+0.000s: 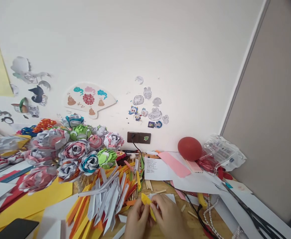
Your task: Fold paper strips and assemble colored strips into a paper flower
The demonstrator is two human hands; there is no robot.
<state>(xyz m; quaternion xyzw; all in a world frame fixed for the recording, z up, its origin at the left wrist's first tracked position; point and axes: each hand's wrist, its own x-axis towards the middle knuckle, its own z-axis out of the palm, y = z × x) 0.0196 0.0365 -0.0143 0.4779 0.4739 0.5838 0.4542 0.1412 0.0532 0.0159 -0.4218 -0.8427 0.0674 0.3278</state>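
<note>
At the bottom middle, a small folded piece of yellow paper (146, 199) is pinched between my two hands just over the wooden table (165, 188). My left hand (137, 217) grips it from the left, thumb and fingers pressed together. From the right, my right hand (167, 215) pinches the same paper, its thumb near the middle. The paper's lower part is partly covered by my fingers. Just left of my hands lies a heap of folded paper strips (110, 196) in white, yellow and orange.
Several paper flowers (74, 149) crowd the left back. At the right lie a red balloon (189, 148), black scissors (256, 215), a yellow-handled tool (201, 200) with a black cord, and a beaded string (207, 212). A dark phone (19, 229) rests at front left.
</note>
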